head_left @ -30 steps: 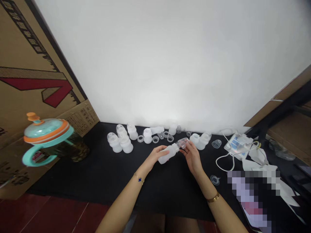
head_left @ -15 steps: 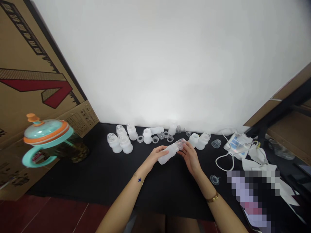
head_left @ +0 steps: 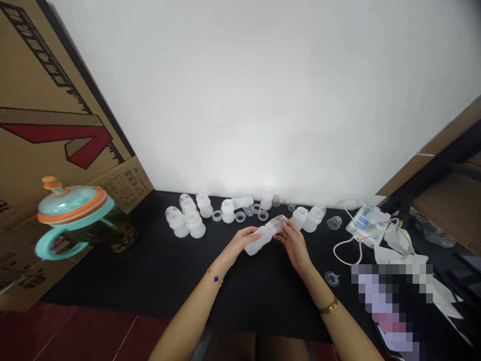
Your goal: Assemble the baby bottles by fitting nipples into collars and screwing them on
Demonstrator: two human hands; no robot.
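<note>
A frosted white bottle (head_left: 259,239) lies tilted between my hands above the black table (head_left: 150,281). My left hand (head_left: 240,241) is closed round its lower body. My right hand (head_left: 294,240) has its fingers on the clear cap (head_left: 278,223) at the bottle's upper end. Behind the bottle are loose clear rings (head_left: 263,215) and an open white bottle (head_left: 228,211). More bottles with clear caps (head_left: 194,223) stand to the left. Near my right hand are an uncapped bottle (head_left: 299,217) and a capped one (head_left: 314,218).
A teal and orange lidded jug (head_left: 75,215) stands at the left by a cardboard box (head_left: 45,100). On the right lie a clear cap (head_left: 334,222), a clear nipple-like piece (head_left: 332,279), a white cable with a device (head_left: 366,225), papers and a blurred-out object.
</note>
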